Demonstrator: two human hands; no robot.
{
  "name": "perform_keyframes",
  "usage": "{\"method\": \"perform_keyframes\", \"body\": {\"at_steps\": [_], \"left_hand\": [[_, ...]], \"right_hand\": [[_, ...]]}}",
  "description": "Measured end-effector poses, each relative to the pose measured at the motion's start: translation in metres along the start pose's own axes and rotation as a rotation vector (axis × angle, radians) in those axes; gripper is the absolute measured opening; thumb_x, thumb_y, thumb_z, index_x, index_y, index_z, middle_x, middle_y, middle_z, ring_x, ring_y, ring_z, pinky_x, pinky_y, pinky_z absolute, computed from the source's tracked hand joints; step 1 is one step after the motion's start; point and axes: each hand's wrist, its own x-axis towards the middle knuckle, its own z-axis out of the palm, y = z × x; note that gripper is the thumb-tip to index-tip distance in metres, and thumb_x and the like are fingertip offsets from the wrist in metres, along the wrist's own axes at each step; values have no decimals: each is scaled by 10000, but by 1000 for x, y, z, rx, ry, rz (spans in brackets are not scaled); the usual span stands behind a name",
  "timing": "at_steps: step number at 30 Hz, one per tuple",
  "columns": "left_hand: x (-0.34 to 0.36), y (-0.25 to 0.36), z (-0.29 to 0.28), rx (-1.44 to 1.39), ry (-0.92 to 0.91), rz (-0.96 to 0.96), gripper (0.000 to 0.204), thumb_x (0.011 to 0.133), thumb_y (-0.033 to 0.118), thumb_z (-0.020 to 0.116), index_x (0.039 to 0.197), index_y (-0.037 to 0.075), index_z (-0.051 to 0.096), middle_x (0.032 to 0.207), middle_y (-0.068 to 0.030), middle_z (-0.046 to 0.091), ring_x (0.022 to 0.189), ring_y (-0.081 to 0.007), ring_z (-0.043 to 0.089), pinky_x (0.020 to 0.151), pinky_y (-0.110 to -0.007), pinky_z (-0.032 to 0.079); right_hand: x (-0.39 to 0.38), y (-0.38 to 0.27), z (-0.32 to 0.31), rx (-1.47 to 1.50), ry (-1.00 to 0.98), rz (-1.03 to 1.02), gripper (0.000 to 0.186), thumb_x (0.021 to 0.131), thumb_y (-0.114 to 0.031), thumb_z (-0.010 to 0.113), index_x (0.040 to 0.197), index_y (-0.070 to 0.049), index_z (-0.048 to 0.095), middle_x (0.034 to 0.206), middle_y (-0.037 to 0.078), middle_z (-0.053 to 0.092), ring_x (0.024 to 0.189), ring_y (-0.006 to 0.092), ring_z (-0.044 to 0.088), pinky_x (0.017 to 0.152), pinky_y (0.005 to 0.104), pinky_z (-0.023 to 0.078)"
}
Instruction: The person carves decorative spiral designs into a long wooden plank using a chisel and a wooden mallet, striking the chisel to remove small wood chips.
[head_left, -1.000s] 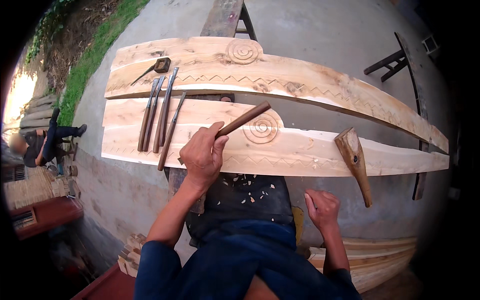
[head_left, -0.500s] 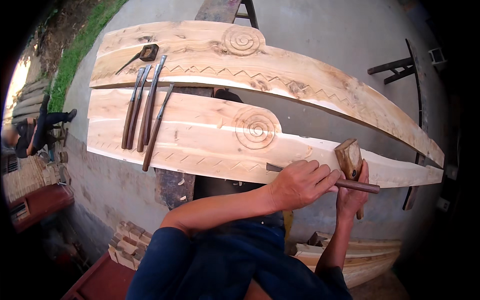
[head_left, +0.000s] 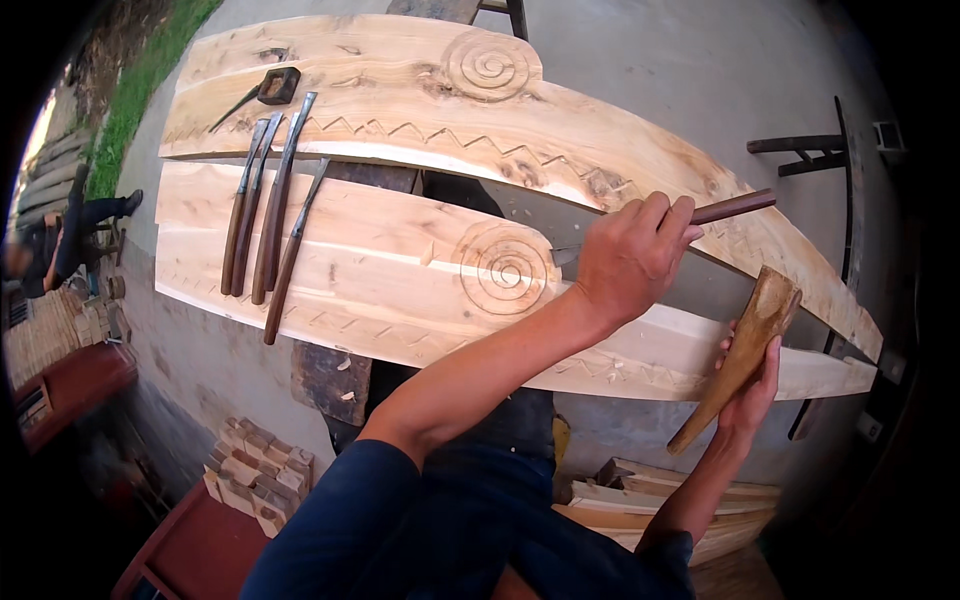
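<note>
My left hand [head_left: 632, 252] is closed round a chisel, its dark wooden handle [head_left: 735, 206] pointing up and right. The chisel's blade reaches left to the stepped edge beside a carved spiral [head_left: 508, 270] on the near board [head_left: 400, 240]; whether it touches is hard to tell. In my right hand [head_left: 752, 385] is a wooden mallet [head_left: 745, 350], tilted, its thick end up and its narrow end toward me, above the near board's tapered part. Zigzag cuts and another spiral [head_left: 486, 66] mark the far board [head_left: 390, 95].
Several more chisels [head_left: 262, 215] lie across the boards at left, near a dark ink-marking tool [head_left: 279, 86]. Wooden supports [head_left: 330, 380] stand beneath. Cut blocks [head_left: 258, 470] sit on a red surface at lower left. A person [head_left: 60, 240] is at far left.
My left hand has moved up with the chisel, from the near board's lower edge to beside the spiral. My right hand has shifted right and slightly down, and the mallet is turned.
</note>
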Motion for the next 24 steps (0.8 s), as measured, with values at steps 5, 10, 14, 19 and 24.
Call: {"method": "perform_keyframes", "body": {"at_steps": [5,10,14,19,24], "left_hand": [[5,-10,5,45,2,-87,288,968,225,828,1200,89,726,822,-55,586,674,-242,667,551,-391,510],[4,-11,8,65,28,-97,302,960,219,829,1206,79,724,832,-56,585,678,-240,665,556,-394,512],[3,-13,9,74,32,-109,312,962,212,823,1227,78,723,849,-59,581,689,-240,666,562,-396,519],[3,-17,11,84,42,-120,327,965,200,818,1251,80,714,857,-61,577,692,-238,666,568,-399,527],[4,-16,9,79,36,-122,297,975,190,812,1228,79,701,862,-59,574,710,-235,672,566,-395,529]], "right_hand": [[53,-23,16,64,-238,1,600,1176,-412,567,1590,21,527,1247,172,726,851,163,684,652,262,550],[93,-35,48,-230,-264,-19,595,1098,-283,709,1584,23,551,1150,94,727,814,93,654,637,225,515],[105,-39,74,-298,-296,-27,545,1085,-271,728,1524,22,593,1112,80,735,809,97,657,647,232,515],[122,-50,94,-592,-202,-135,432,982,-291,842,1280,-19,687,982,58,736,790,115,647,714,282,517],[150,-91,112,-794,-159,-267,442,934,-324,872,1224,-33,709,928,41,725,785,116,608,754,298,499]]}}
